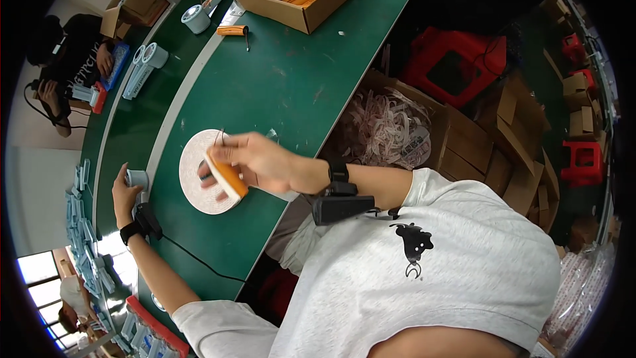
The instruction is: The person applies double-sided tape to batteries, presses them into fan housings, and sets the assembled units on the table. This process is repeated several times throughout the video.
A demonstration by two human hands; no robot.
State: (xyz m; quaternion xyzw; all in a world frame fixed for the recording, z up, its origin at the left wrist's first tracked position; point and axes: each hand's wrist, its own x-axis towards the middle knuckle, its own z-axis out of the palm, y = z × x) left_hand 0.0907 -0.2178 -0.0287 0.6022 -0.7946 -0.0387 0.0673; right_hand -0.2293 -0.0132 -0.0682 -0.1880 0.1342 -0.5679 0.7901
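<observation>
My right hand (265, 159) is closed round an orange battery pack (232, 180) with a white strip along one side and a thin dark wire at its top end. It is held above a large flat roll of white tape (193, 179) lying on the green table; motion blurs the fingers a little. Farther left, my left hand (124, 195) grips a light blue cylindrical housing (137, 179) by the metal strip of the table. Its fingers partly cover the housing.
A cardboard box (305, 20) of orange battery packs stands at the far end, with a loose battery pack (232, 30) near it. Light blue housings (195, 18) sit beyond the metal strip. A black cable (205, 266) trails from my left wrist. Tape scraps (384, 122) fill a carton at right.
</observation>
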